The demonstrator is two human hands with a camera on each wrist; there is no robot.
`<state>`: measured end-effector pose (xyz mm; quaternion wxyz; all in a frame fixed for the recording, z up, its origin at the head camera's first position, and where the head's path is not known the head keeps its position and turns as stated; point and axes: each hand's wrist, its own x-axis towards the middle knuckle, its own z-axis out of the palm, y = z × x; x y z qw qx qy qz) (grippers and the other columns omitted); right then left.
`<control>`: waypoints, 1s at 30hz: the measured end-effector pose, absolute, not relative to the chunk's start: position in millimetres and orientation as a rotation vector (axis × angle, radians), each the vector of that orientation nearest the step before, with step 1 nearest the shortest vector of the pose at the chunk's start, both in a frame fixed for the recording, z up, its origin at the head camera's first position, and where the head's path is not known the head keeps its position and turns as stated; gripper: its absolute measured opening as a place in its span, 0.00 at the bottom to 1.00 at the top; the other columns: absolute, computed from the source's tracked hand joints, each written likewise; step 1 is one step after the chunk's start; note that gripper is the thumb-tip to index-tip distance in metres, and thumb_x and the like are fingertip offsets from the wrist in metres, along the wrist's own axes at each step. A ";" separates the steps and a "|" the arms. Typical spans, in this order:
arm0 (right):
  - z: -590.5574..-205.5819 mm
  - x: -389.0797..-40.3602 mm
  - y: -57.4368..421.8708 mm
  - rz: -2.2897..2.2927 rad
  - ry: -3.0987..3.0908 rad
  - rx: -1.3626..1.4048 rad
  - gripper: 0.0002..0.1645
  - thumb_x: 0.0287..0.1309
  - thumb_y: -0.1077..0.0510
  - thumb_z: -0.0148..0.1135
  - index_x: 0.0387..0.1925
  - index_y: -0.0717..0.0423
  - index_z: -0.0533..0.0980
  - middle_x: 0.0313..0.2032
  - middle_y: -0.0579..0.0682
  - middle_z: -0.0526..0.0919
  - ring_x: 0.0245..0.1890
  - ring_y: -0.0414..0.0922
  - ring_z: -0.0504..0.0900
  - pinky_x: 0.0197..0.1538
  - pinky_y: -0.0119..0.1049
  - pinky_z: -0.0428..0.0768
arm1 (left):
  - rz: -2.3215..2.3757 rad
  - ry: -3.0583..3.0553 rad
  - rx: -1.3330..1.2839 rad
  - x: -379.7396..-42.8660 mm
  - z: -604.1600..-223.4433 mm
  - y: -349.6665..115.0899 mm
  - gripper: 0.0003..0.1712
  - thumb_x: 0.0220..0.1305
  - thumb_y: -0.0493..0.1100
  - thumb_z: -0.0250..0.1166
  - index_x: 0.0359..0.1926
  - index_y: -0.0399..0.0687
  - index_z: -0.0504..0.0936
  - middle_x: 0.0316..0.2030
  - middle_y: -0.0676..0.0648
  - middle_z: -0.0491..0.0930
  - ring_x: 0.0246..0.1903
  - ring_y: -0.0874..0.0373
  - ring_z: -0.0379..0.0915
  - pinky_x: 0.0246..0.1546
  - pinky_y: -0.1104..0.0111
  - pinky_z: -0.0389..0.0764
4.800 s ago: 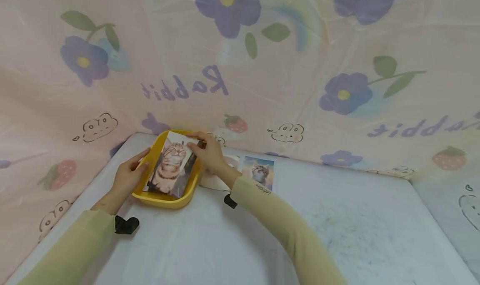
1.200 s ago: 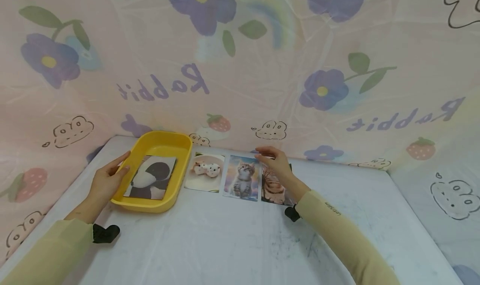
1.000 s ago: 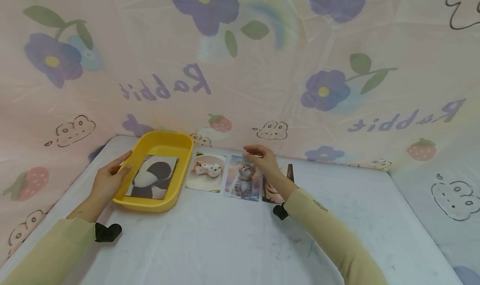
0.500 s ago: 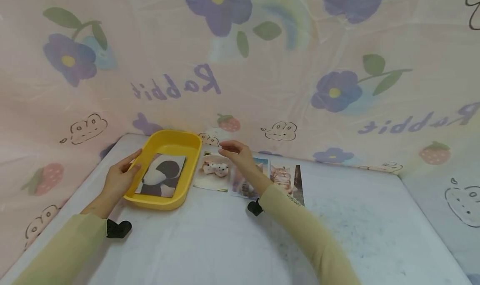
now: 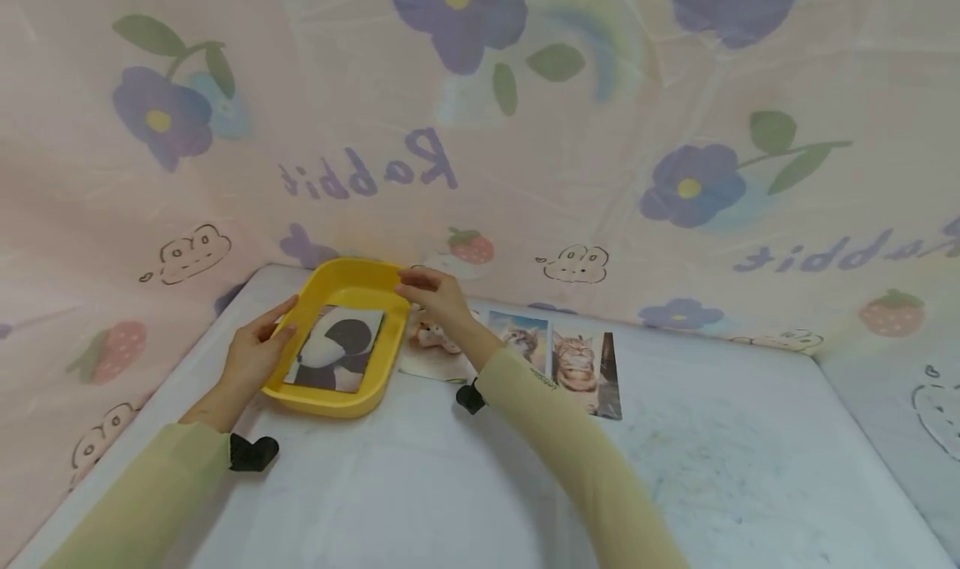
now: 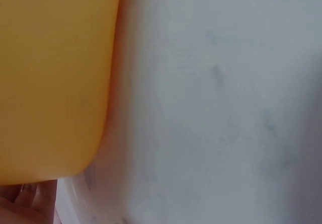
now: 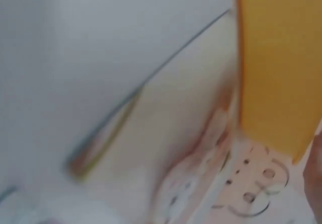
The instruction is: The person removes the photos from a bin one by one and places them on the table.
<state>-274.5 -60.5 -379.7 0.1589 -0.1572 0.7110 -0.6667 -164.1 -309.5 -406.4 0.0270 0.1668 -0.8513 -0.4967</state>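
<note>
Photo print [image 5: 335,349] in yellow tray [image 5: 352,406], long axis near-to-far, leftward and nearward of right hand's [image 5: 446,304] loosely bent, empty fingers; I see left hand [image 5: 255,356] pinching tray's left rim.

On the pale tabletop [image 7: 115,27] lies a blurred picture card [image 7: 166,116], just to the right of the yellow tray [image 7: 282,63]. On the far side is a pinkish cloth [image 7: 294,204] with a drawn rabbit face [image 7: 254,183]. Of the right hand [image 7: 315,178] only a small part is visible, near the tray.
</note>
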 end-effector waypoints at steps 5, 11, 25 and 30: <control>-372.6 -275.3 -79.1 -1.776 2.107 -0.429 0.26 0.58 0.53 0.66 0.58 0.54 0.76 0.57 0.54 0.78 0.53 0.47 0.79 0.61 0.43 0.74 | -1.533 -2.610 0.513 -164.4 -407.0 -307.9 0.28 0.74 0.48 0.48 0.72 0.61 0.57 0.70 0.32 0.58 0.63 0.38 0.60 0.57 0.57 0.74; -366.3 -279.9 -97.8 -1.656 2.089 -0.349 0.28 0.57 0.49 0.66 0.59 0.52 0.76 0.59 0.51 0.77 0.59 0.55 0.76 0.64 0.47 0.71 | -1.527 -2.607 0.532 -165.6 -408.1 -308.6 0.28 0.74 0.48 0.48 0.72 0.63 0.58 0.70 0.32 0.57 0.65 0.36 0.58 0.63 0.46 0.66; -364.6 -280.3 -126.5 -1.416 2.174 -0.283 0.27 0.55 0.48 0.67 0.55 0.53 0.78 0.60 0.51 0.75 0.62 0.50 0.71 0.66 0.43 0.67 | -1.537 -2.629 0.501 -162.2 -404.9 -309.2 0.28 0.75 0.48 0.48 0.73 0.64 0.56 0.68 0.29 0.59 0.60 0.39 0.64 0.57 0.55 0.74; -365.5 -280.6 -131.0 -1.296 2.221 -0.305 0.29 0.56 0.48 0.67 0.58 0.54 0.76 0.63 0.52 0.72 0.65 0.50 0.68 0.69 0.43 0.64 | -1.535 -2.629 0.527 -163.8 -405.0 -307.7 0.28 0.75 0.49 0.48 0.72 0.66 0.56 0.66 0.30 0.62 0.56 0.42 0.66 0.53 0.60 0.76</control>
